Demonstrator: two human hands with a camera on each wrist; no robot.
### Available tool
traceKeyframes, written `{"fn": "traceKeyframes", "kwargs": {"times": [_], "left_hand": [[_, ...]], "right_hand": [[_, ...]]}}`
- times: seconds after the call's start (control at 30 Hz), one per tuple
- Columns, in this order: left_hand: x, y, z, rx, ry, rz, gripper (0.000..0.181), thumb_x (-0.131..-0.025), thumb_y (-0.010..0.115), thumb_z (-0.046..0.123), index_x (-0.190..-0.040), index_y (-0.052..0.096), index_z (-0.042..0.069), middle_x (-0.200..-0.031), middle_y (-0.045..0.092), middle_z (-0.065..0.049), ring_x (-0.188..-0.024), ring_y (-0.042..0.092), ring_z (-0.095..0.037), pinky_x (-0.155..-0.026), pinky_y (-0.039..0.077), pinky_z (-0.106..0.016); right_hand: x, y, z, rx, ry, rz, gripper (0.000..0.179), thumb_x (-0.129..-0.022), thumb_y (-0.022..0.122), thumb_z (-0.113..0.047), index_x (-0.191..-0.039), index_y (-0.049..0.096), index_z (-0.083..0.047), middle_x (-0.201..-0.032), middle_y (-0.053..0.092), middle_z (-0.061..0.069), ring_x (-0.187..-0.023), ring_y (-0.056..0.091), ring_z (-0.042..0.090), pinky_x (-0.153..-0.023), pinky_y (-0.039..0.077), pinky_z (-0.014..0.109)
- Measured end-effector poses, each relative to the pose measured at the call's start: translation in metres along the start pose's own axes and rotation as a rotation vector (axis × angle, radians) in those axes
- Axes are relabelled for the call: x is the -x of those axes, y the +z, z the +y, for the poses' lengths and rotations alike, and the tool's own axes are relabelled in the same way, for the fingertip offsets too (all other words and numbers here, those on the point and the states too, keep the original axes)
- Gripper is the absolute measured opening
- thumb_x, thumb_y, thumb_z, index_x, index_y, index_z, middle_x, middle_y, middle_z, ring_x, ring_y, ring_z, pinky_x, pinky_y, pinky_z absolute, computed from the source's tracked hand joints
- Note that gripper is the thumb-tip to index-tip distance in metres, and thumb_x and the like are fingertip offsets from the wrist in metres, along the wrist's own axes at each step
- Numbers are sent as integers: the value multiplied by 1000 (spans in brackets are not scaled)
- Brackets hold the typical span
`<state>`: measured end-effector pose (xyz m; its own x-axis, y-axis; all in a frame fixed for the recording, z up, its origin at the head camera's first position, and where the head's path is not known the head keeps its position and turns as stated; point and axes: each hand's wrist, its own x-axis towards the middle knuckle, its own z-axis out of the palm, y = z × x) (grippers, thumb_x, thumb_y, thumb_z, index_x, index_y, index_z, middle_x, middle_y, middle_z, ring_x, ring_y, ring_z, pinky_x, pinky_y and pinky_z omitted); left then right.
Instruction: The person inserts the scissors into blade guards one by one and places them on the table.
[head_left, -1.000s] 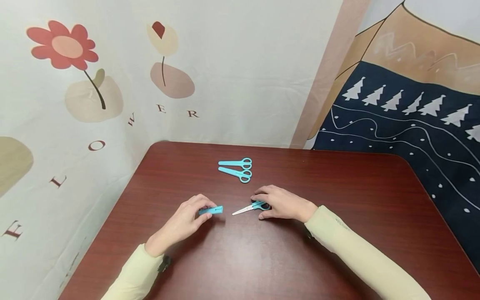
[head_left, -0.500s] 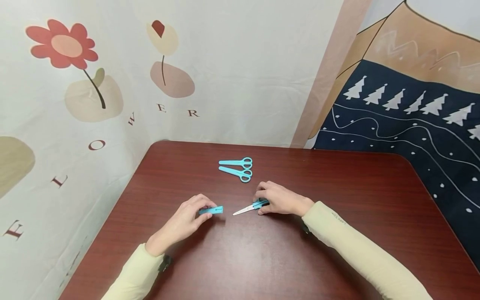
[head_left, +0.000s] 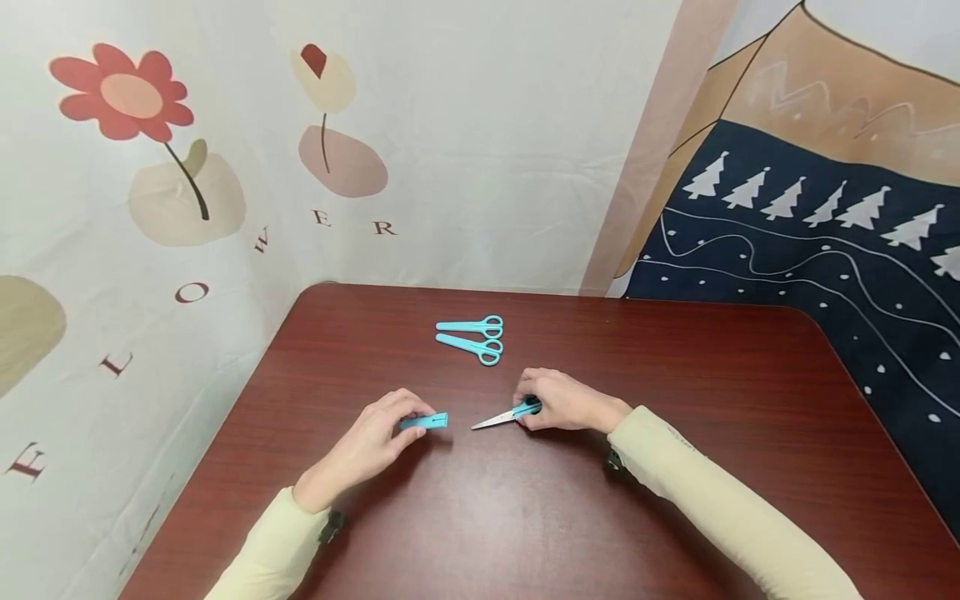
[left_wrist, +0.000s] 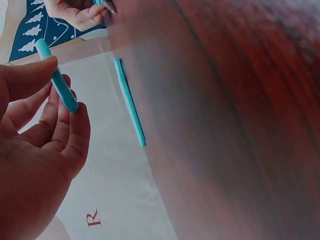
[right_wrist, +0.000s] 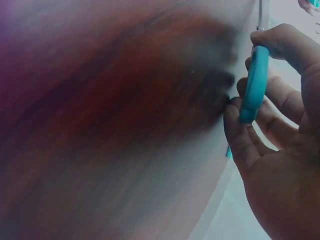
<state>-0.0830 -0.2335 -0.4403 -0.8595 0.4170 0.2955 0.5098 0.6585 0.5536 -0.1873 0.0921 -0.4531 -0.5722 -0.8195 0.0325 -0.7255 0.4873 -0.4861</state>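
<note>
My left hand [head_left: 375, 435] pinches a light blue scissors sheath [head_left: 426, 421] between thumb and fingers, its slotted end facing right. In the left wrist view the sheath [left_wrist: 64, 91] is seen along its narrow edge, with the thumb on one side and fingertips on the other. A pair of blue-handled scissors [head_left: 497, 418] is in my right hand [head_left: 567, 402], bare blades together and pointing left at the sheath, with a short gap between. The right wrist view has the blue handle [right_wrist: 256, 84] between thumb and fingers.
Farther back on the brown table [head_left: 675, 375] lie two sheathed blue scissors, one [head_left: 467, 327] straight and the other [head_left: 468, 344] slanted, close together with their handles to the right. A printed curtain [head_left: 480, 150] hangs behind the table.
The fingers of my right hand have closed round the scissors' handles and drawn them slightly right, with the blades turned a little. My left hand and the sheath have stayed nearly still.
</note>
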Motion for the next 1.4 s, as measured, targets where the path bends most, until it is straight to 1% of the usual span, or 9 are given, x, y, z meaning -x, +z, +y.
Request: {"fn": "traceKeyframes", "kwargs": {"times": [0.17, 0.37, 0.5, 0.73, 0.87, 1.0, 1.13, 1.3, 1.4], "left_hand": [[-2, 2, 0, 0, 4, 1, 26, -89, 81, 3, -110, 73, 16, -102, 64, 11, -87, 58, -8, -77, 51, -30], [-8, 7, 3, 25, 27, 1, 26, -89, 80, 3, -110, 73, 15, -103, 64, 11, -89, 59, -8, -78, 52, -32], [-12, 9, 5, 43, 38, 5, 26, -88, 81, 2, -109, 73, 15, -103, 65, 10, -90, 60, -8, -77, 53, -33], [-17, 14, 12, 35, 46, 23, 26, -87, 81, 2, -108, 73, 15, -101, 65, 10, -87, 59, -7, -76, 51, -30], [-20, 16, 17, 50, 51, 19, 26, -88, 81, 2, -109, 73, 14, -102, 65, 10, -88, 59, -8, -75, 52, -30], [-23, 17, 22, 66, 55, 14, 25, -88, 81, 1, -109, 74, 13, -104, 66, 8, -91, 60, -9, -76, 52, -30], [-26, 19, 25, 58, 55, 27, 24, -89, 80, 2, -109, 74, 14, -104, 66, 8, -91, 61, -9, -77, 52, -30], [-29, 21, 29, 65, 62, 44, 24, -88, 81, 2, -109, 75, 14, -103, 67, 7, -90, 62, -14, -76, 51, -29], [-30, 22, 31, 79, 82, 58, 24, -88, 80, 2, -109, 76, 13, -103, 67, 6, -87, 62, -17, -73, 49, -27]], "right_hand": [[11, -2, 3, -64, 23, 42, 11, -89, 76, -21, -100, 74, -21, -98, 60, -12, -85, 54, 6, -75, 50, 25], [26, -5, 4, -100, 46, 145, 12, -87, 76, -21, -98, 73, -22, -99, 59, -12, -86, 54, 7, -74, 50, 25], [35, -9, 3, -118, 59, 187, 12, -87, 75, -21, -97, 70, -24, -99, 58, -12, -85, 54, 7, -73, 50, 24], [46, -16, 0, -169, 42, 210, 11, -90, 77, -22, -96, 69, -28, -92, 59, -14, -79, 55, 6, -68, 49, 24], [53, -18, -2, -189, 46, 225, 13, -91, 80, -25, -98, 70, -29, -88, 61, -16, -77, 56, 5, -68, 49, 24], [58, -20, -5, -185, 42, 262, 15, -90, 81, -24, -98, 69, -28, -88, 61, -17, -77, 56, 6, -68, 50, 24], [63, -21, -10, -183, 45, 290, 16, -89, 82, -22, -98, 69, -27, -90, 62, -16, -79, 58, 6, -70, 52, 24], [67, -22, -16, -177, 66, 311, 18, -89, 82, -21, -97, 68, -28, -91, 61, -17, -79, 58, 6, -69, 52, 24], [69, -23, -20, -167, 67, 328, 18, -89, 82, -20, -97, 68, -28, -91, 61, -18, -78, 58, 5, -69, 53, 24]]}}
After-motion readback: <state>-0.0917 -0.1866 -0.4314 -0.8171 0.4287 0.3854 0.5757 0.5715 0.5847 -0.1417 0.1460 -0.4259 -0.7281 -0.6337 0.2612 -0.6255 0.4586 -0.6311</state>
